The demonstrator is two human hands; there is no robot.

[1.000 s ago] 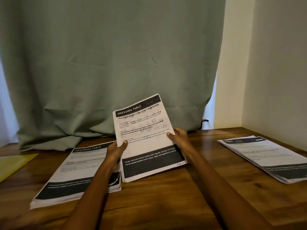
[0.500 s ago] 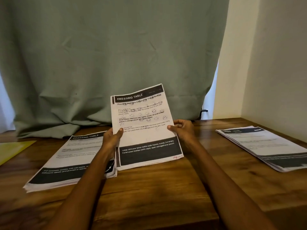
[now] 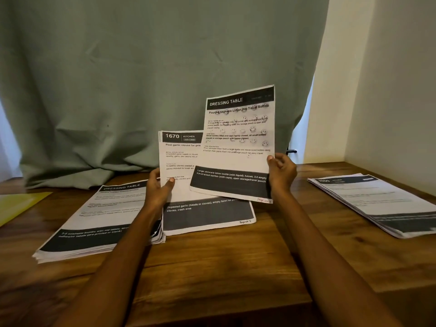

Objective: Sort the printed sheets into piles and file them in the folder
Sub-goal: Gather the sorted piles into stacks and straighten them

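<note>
My right hand [image 3: 280, 172] pinches the right edge of a single "DRESSING TABLE" sheet [image 3: 238, 142], lifted up and to the right. My left hand [image 3: 158, 188] grips the left edge of a small stack whose top sheet reads "1670 KITCHEN" [image 3: 186, 185], its lower edge near the table. A thick "DRESSING TABLE" pile [image 3: 101, 220] lies flat on the left of the wooden table [image 3: 224, 267]. Another pile of printed sheets [image 3: 377, 204] lies on the right. A yellow folder [image 3: 18, 204] shows at the far left edge.
A grey-green curtain [image 3: 141, 79] hangs behind the table. A white wall [image 3: 389, 90] closes in the right side. The table's front edge runs across the bottom between my forearms.
My right hand has pulled the "DRESSING TABLE" sheet off the held stack, up and to the right, uncovering the "1670 KITCHEN" sheet that stays in my left hand.
</note>
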